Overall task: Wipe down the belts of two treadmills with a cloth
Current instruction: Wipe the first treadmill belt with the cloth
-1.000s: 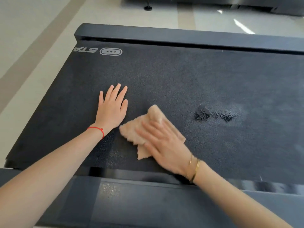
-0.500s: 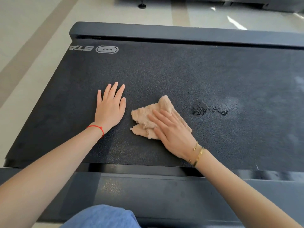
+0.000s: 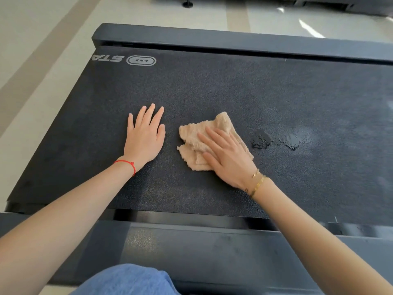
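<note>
A crumpled beige cloth (image 3: 204, 141) lies at the centre of the frame on the black treadmill belt (image 3: 234, 92). The right hand (image 3: 227, 158) presses it with flat fingers, having slid it right toward the wet patch (image 3: 274, 140), not yet wiped. The left hand (image 3: 144, 137) still rests flat, fingers spread, just left.

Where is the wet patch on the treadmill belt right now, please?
In the head view the wet patch lies on the belt right of centre, just beyond the beige cloth that the right hand presses flat.
</note>
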